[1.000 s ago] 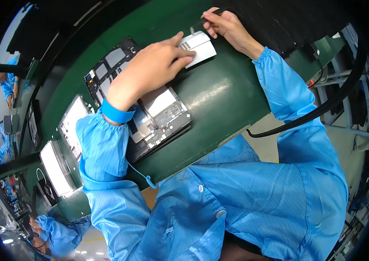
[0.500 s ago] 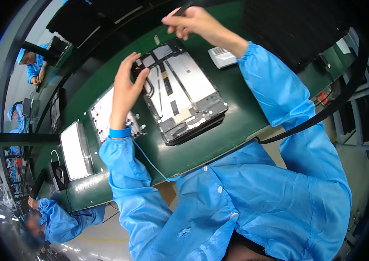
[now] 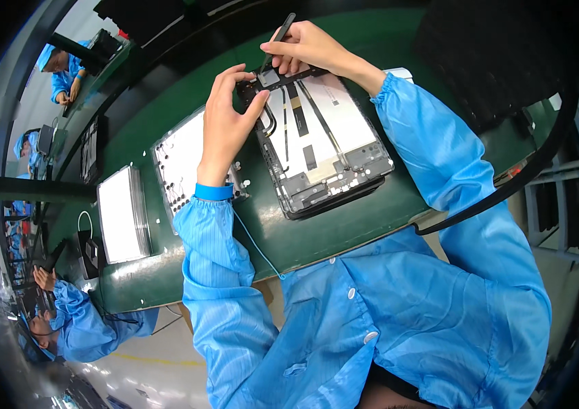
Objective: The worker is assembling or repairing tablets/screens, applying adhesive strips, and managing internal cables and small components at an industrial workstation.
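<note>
A flat tablet-like device with its inside exposed [image 3: 336, 126] lies on the green bench, showing pale panels, dark strips and black edges. My right hand [image 3: 310, 49] pinches black tweezers [image 3: 281, 34] over the device's far end. Their tips point down near its far left corner; whether they grip anything is too small to tell. At the device's left edge is my left hand [image 3: 228, 119], thumb and fingers spread around that corner, holding nothing I can see. A blue band [image 3: 213, 191] with a thin cord circles my left wrist.
Left of the device lies a clear sheet [image 3: 182, 146] dotted with small dark and white pieces. Farther left is a stack of white sheets [image 3: 122, 218] beside a black holder [image 3: 90, 253]. A white box [image 3: 400, 73] sits at right. Other people in blue work at left.
My right hand has brought the tweezers down to the device's far end; a small pale piece showed at their tips before. My left hand stays by the corner. The whole view has shifted.
</note>
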### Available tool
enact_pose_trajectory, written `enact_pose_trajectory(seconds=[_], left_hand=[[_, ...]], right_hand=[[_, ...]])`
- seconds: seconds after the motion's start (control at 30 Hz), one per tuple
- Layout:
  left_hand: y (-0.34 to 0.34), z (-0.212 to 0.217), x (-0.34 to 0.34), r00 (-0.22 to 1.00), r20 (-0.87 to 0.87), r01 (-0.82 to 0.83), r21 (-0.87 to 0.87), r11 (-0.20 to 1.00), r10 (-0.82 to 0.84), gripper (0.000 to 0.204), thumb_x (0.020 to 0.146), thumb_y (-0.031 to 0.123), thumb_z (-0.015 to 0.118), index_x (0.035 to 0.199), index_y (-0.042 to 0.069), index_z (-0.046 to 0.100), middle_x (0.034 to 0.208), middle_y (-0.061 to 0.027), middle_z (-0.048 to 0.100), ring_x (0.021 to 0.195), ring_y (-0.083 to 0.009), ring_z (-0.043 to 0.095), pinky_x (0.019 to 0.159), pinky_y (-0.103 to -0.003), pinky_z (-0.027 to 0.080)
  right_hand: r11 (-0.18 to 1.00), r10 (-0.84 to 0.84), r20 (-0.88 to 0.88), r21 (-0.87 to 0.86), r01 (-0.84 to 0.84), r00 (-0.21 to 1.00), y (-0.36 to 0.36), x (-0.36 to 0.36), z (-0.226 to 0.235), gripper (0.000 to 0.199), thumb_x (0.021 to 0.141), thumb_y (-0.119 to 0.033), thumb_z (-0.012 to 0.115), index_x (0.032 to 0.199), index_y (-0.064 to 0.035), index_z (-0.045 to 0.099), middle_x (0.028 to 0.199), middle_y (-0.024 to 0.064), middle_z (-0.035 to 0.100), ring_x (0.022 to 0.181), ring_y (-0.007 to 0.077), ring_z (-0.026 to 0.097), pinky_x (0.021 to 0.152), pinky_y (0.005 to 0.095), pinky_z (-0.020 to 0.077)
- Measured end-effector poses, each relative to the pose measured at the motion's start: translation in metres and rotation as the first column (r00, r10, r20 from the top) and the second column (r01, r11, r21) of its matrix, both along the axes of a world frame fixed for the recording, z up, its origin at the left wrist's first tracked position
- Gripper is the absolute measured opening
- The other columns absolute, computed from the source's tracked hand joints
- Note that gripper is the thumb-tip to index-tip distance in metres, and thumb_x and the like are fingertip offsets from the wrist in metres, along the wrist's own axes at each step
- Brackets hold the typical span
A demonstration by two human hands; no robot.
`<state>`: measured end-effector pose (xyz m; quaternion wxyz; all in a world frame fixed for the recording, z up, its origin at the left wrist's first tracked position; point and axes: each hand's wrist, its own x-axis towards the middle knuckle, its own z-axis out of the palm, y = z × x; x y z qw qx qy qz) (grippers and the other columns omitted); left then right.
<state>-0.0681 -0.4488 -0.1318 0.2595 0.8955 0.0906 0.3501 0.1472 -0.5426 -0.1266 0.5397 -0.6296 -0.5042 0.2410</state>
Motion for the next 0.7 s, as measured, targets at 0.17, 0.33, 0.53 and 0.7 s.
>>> enact_pose_trajectory(seconds=[0.17,0.33,0.53,0.7], left_hand=[[-0.008,0.008,0.0,0.996,-0.092,-0.004,0.029,1.0,0.006,0.026,0.087,0.02,0.074,0.106,0.003,0.072,0.13,-0.0115,0.063,0.116,-0.0317,0.062,0.1,-0.038,0.047],[-0.009,0.015,0.009,0.99,-0.142,0.037,0.307,0.951,0.007,0.019,0.089,0.018,0.07,0.101,0.004,0.072,0.12,-0.0067,0.066,0.117,-0.031,0.061,0.102,-0.042,0.047],[-0.019,0.051,0.009,0.971,-0.234,0.123,0.638,0.76,0.04,0.02,0.094,0.021,0.061,0.099,0.005,0.071,0.106,-0.0088,0.071,0.115,-0.0304,0.062,0.104,-0.044,0.045],[-0.08,0.051,0.098,0.88,-0.324,0.47,0.475,0.744,-0.348,0.026,0.095,0.023,0.06,0.11,0.006,0.071,0.122,-0.0145,0.068,0.114,-0.0335,0.063,0.103,-0.042,0.047]], right_hand=[[0.999,0.001,-0.016,-0.043,-0.002,1.0,-0.001,0.001,-0.002,0.037,0.093,-0.037,0.072,0.095,0.0002,0.067,0.077,0.0086,0.07,0.061,0.0126,0.068,0.054,0.0216,0.054],[0.967,-0.118,0.047,0.231,0.104,0.992,-0.023,0.004,0.021,0.028,0.095,-0.031,0.07,0.098,-0.0027,0.069,0.08,0.0071,0.07,0.063,0.0109,0.066,0.054,0.0215,0.0523],[0.941,-0.16,-0.06,0.293,0.17,0.985,-0.118,0.07,0.039,0.023,0.099,-0.024,0.066,0.097,-0.0013,0.065,0.081,0.0064,0.069,0.059,0.0104,0.062,0.052,0.0239,0.0486],[0.922,-0.302,-0.043,0.239,0.304,0.952,-0.199,0.135,-0.047,0.025,0.101,-0.025,0.062,0.113,-0.0031,0.066,0.088,0.0069,0.069,0.068,0.01,0.065,0.057,0.0229,0.0503]])
